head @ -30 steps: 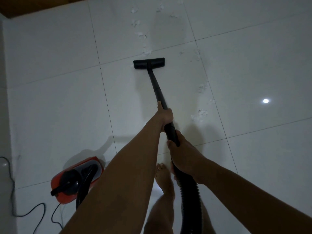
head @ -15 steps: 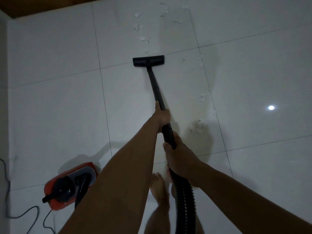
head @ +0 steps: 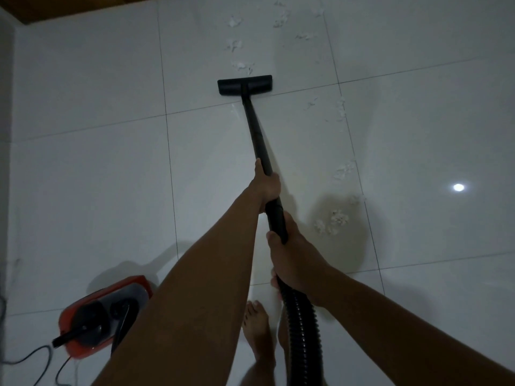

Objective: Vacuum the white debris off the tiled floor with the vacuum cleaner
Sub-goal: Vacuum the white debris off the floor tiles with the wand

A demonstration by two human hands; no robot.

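Observation:
A black vacuum wand [head: 255,135] runs from my hands out to a flat black floor nozzle [head: 244,84] resting on the white tiled floor [head: 97,168]. My left hand [head: 266,186] grips the wand higher up. My right hand [head: 292,260] holds it lower, where the ribbed black hose [head: 302,330] begins. White debris [head: 242,66] lies just beyond the nozzle, with more clumps further out [head: 235,22]. Other white debris [head: 333,220] sits to the right of my hands, and more along a tile joint [head: 340,107].
The red and black vacuum body [head: 106,313] sits on the floor at lower left with its black cord [head: 36,355] trailing left. My bare foot [head: 257,330] stands under the hose. A wooden edge [head: 55,6] borders the floor at top left. A lamp reflection [head: 458,187] shines at right.
The nozzle has pushed forward across the tile joint, and the debris clump that lay just ahead of it is gone. Both hands keep their grip on the wand.

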